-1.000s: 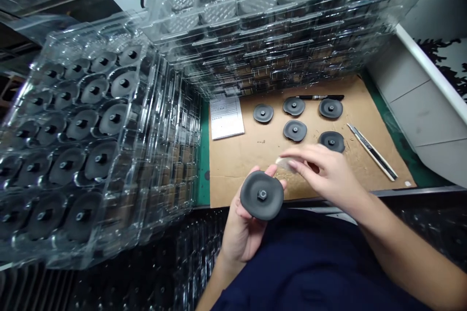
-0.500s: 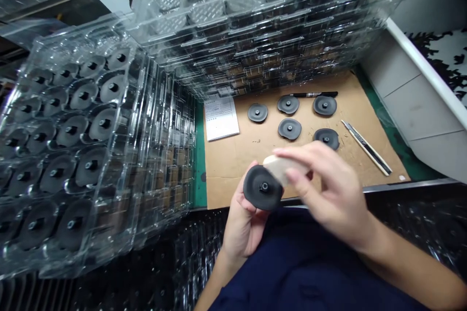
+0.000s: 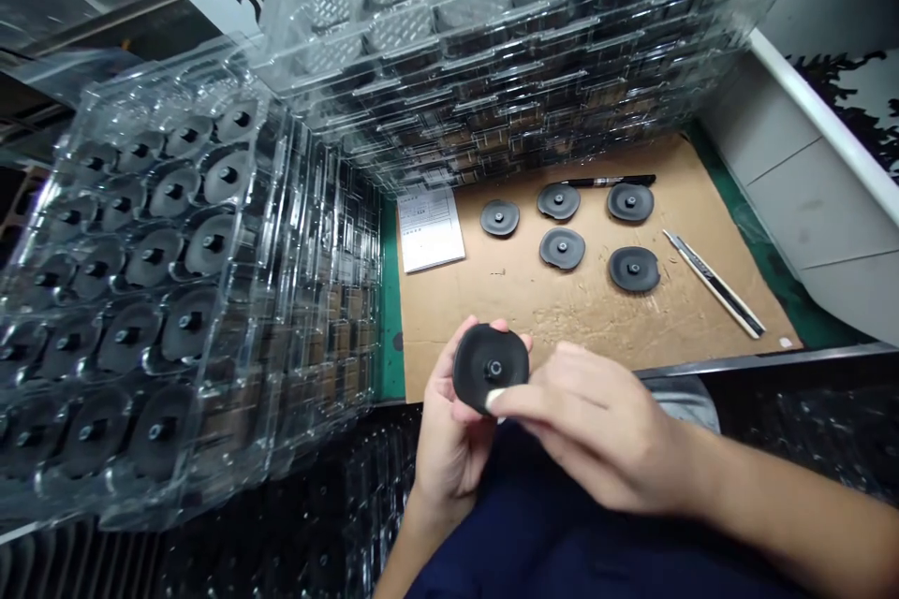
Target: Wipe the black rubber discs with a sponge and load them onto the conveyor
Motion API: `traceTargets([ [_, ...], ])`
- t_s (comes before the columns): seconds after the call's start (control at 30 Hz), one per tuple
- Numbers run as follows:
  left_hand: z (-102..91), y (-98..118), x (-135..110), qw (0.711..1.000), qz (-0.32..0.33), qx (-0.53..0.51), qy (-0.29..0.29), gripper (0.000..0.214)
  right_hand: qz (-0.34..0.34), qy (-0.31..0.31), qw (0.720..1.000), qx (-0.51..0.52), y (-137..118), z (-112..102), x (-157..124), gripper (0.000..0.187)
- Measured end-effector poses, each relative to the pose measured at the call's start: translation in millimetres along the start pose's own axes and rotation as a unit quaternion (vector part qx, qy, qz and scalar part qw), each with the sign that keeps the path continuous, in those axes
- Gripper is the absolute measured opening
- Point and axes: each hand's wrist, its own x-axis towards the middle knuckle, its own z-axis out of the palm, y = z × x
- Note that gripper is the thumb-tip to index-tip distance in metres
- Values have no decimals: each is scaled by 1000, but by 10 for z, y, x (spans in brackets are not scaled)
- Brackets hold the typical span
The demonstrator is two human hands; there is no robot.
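Both hands meet at the near edge of the table. Left hand (image 3: 449, 449) grips a black disc (image 3: 490, 365) by its rim, fingers closed round it, stud side up, just above the near edge of the cardboard (image 3: 534, 304). Right hand (image 3: 596, 440) lies over the disc's lower edge, its fingers half curled and one fingertip (image 3: 495, 400) touching the rim; whether it holds anything cannot be told.

Five more discs (image 3: 563, 248) lie apart toward the far edge, with a pen (image 3: 611, 180) just behind them. A cutter (image 3: 713, 284) lies slantwise near the right edge and a paper slip (image 3: 430, 226) at the cardboard's far left corner. Clear trays (image 3: 175, 281) with discs in their pockets are stacked on the left, and more trays (image 3: 492, 47) along the far edge.
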Motion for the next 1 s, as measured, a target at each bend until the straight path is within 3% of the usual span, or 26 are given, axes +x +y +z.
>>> traceTargets([
  [0.17, -65, -35, 25, 999, -29, 22, 28, 61, 71, 30, 992, -98, 154, -116, -130, 28],
  [0.27, -42, -29, 0, 998, -63, 6, 7, 59, 85, 50, 993, -57, 272, -139, -58, 30],
  [0.33, -20, 0, -28, 995, -95, -13, -33, 63, 147, 80, 986, 1, 342, -125, -46, 27],
  [0.43, -10, 36, -58, 988, -133, -38, -68, 67, 283, 121, 950, 60, 420, -62, -158, 22],
  [0.57, -36, 27, -60, 987, -140, -59, -55, 60, 384, 87, 912, 117, 453, 58, -447, 25],
  [0.8, -45, 21, -60, 986, -151, -56, -45, 61, 430, 36, 891, 137, 460, 131, -654, 26],
  [0.9, -36, 16, -62, 987, -145, -54, -42, 60, 420, 65, 897, 121, 425, 31, -561, 25],
  [1.0, -21, -15, -56, 990, -130, -46, -40, 60, 363, 118, 922, 66, 278, -110, -385, 23],
])
